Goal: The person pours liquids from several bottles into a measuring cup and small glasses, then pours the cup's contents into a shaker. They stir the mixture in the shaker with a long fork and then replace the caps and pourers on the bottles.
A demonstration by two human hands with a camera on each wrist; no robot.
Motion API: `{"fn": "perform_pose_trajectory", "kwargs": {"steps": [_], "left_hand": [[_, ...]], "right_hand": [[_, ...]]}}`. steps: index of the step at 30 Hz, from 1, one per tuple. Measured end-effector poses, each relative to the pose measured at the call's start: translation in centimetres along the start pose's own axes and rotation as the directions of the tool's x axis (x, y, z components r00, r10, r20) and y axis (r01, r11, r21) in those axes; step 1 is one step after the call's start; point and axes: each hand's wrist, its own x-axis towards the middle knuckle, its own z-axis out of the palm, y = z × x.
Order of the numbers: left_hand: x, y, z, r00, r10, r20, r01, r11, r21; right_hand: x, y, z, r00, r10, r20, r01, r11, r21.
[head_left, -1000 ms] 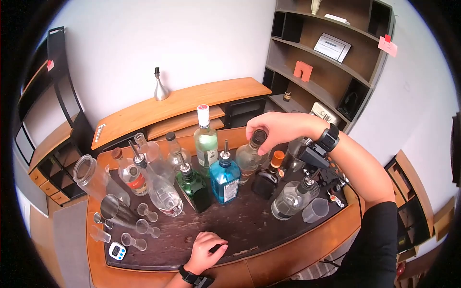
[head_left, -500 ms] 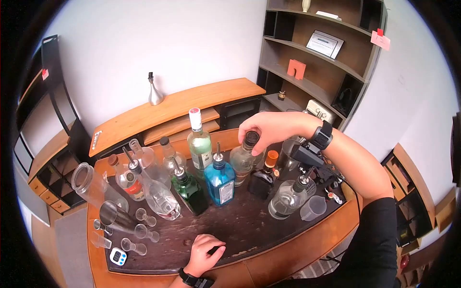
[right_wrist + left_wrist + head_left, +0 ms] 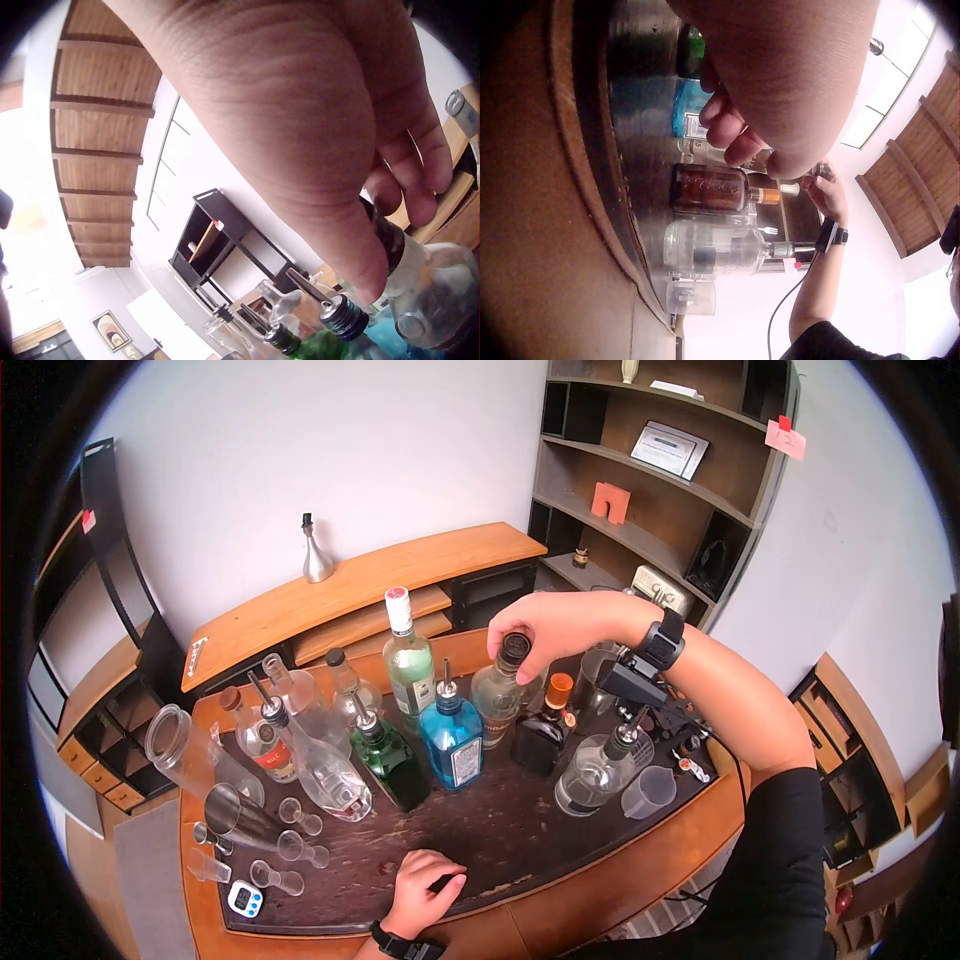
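My right hand (image 3: 565,625) reaches over the back row and grips a clear glass bottle (image 3: 497,705) at its neck, thumb and fingers round the part just under the dark cap (image 3: 515,647). In the right wrist view the thumb (image 3: 367,274) lies along one side of the neck, with other fingers across from it. The bottle stands upright between a blue bottle (image 3: 452,745) with a metal pourer and a dark brown bottle (image 3: 540,740) with an orange cap. Near the table's front edge, my left hand (image 3: 427,888) hangs loosely curled, holding nothing.
Left of the blue bottle stand a green bottle (image 3: 395,765), a tall white-capped bottle (image 3: 410,670) and several clear ones. A metal shaker cup (image 3: 240,815), small jiggers (image 3: 277,877) and a timer (image 3: 245,898) occupy the left side. A clear pourer bottle (image 3: 592,780) and plastic cup (image 3: 648,792) stand right.
The head view has turned slightly, so the scene sits further left. My right hand keeps its grip on the clear bottle's neck; the left hand stays near the front edge.
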Motion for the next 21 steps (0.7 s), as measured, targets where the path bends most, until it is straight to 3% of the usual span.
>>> {"fn": "perform_pose_trajectory", "kwargs": {"steps": [4, 10, 13, 21], "left_hand": [[-0.1, -0.1, 0.0, 1.000, 0.004, -0.005, -0.004, 1.000, -0.006], [0.0, 0.1, -0.1, 1.000, -0.003, 0.001, 0.003, 1.000, 0.003], [0.0, 0.1, -0.1, 1.000, -0.011, 0.008, 0.012, 1.000, -0.009], [0.0, 0.0, 0.0, 1.000, 0.001, 0.002, -0.001, 1.000, 0.005]], "right_hand": [[0.4, 0.4, 0.1, 0.998, 0.057, 0.013, -0.057, 0.996, 0.073], [1.5, 1.7, -0.5, 0.996, 0.062, -0.059, -0.066, 0.996, -0.059], [1.5, 1.1, -1.2, 0.989, 0.141, -0.052, -0.144, 0.989, -0.046], [4.0, 4.3, -1.2, 0.987, 0.156, -0.044, -0.157, 0.988, -0.013]]}}
